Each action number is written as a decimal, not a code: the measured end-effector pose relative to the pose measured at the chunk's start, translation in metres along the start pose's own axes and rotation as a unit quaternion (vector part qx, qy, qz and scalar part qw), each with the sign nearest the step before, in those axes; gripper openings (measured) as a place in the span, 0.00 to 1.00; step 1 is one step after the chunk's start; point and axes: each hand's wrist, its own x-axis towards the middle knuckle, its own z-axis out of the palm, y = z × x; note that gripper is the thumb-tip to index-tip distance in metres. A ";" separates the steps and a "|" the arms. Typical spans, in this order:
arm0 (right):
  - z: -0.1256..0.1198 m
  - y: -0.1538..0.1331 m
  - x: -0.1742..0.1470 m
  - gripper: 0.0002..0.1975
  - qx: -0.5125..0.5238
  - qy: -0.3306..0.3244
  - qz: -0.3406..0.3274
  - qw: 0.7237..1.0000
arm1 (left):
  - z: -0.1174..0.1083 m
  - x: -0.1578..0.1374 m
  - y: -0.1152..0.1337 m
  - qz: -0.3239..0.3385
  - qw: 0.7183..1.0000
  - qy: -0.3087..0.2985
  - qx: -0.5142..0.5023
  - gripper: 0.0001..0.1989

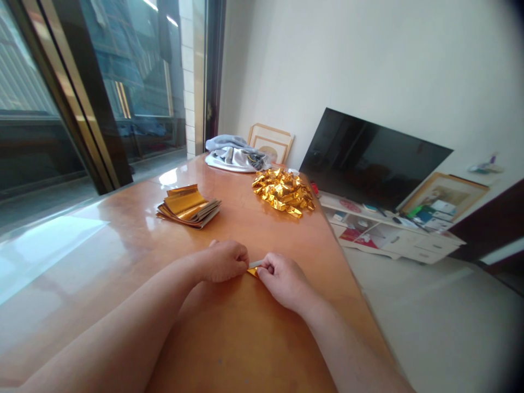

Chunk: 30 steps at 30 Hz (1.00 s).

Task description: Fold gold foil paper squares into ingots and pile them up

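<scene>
Between my two hands is a small piece of gold foil paper (253, 271), partly folded, with a pale strip of its back side showing along the top. My left hand (226, 261) pinches its left end, fingers curled. At the other end, my right hand (282, 277) grips the paper between thumb and fingers. Both hands are low over the wooden table (245, 338). Beyond my left hand lies a stack of gold foil sheets (186, 206), its top sheets curling up. Farther off to the right sits a heap of folded gold foil pieces (282, 191).
Grey cloth (233, 153) is bunched at the table's far end, near leaning picture frames (270, 143). Right of the table edge stand a white cabinet (393, 237) and a large television (372, 158). Glass sliding doors (139, 71) are on the left.
</scene>
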 end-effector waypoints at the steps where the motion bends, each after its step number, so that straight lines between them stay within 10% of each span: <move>1: 0.000 0.000 0.000 0.07 -0.001 0.001 0.000 1.000 | 0.000 0.000 0.000 0.000 1.000 0.000 -0.001 0.12; 30: 0.003 0.002 0.000 0.07 0.007 0.026 -0.003 1.000 | 0.017 0.004 0.006 0.002 0.995 0.064 0.081 0.09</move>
